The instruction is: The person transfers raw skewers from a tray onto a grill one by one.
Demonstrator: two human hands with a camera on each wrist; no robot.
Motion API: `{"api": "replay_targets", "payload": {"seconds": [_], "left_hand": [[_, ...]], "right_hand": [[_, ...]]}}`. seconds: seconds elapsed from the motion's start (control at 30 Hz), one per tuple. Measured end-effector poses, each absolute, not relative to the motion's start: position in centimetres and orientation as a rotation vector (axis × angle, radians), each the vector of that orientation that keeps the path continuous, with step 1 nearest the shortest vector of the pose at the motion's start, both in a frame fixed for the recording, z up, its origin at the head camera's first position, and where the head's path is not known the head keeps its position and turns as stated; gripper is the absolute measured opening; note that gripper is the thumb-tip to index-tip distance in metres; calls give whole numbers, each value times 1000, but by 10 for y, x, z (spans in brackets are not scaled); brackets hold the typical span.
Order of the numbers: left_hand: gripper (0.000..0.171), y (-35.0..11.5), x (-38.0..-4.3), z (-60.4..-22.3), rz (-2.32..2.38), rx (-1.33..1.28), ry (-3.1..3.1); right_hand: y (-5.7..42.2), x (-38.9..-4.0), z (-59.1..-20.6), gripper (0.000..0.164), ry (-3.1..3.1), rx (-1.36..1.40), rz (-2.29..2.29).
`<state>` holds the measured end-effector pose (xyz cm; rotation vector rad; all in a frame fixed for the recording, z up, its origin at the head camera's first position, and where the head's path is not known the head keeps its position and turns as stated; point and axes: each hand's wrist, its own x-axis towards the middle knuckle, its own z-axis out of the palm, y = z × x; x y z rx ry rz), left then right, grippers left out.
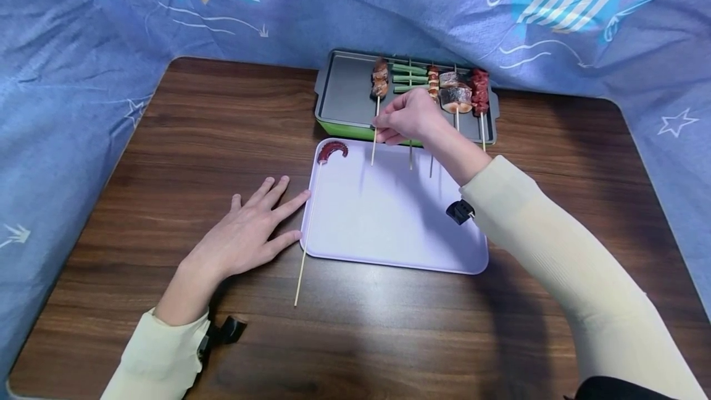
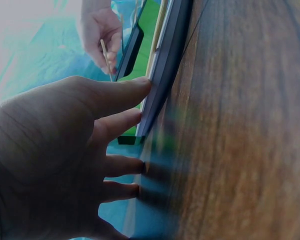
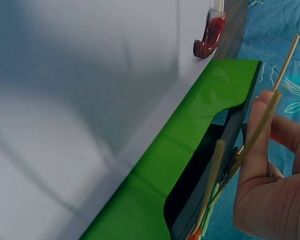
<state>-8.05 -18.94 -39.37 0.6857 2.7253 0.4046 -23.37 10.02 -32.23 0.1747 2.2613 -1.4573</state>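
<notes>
My right hand (image 1: 410,116) pinches the stick of a skewer of browned meat pieces (image 1: 380,80) near the front edge of the grill. The meat lies over the left part of the grill's grey plate (image 1: 345,88). My left hand (image 1: 244,239) is flat with fingers spread, its thumb and index finger touching the left rim of the pale purple tray (image 1: 366,227). On that tray lies a skewer with a curled dark red tentacle (image 1: 332,149), its stick reaching past the front rim. In the right wrist view, the pinched stick (image 3: 287,61) shows beyond the fingertips.
To the right on the grill are skewers of green vegetable pieces (image 1: 410,79), small red and pale chunks (image 1: 433,82), fish slices (image 1: 455,97) and red meat (image 1: 480,92). Their sticks jut toward the tray. Behind the wooden table (image 1: 222,116) hangs a blue patterned cloth (image 1: 289,5).
</notes>
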Motion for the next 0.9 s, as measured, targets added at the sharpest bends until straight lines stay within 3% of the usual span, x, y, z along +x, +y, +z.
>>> {"api": "replay_targets", "payload": {"seconds": [0.9], "left_hand": [[66, -189, -80, -393, 401, 686, 2722]], "right_hand": [[103, -231, -319, 24, 2366, 162, -1267]]}}
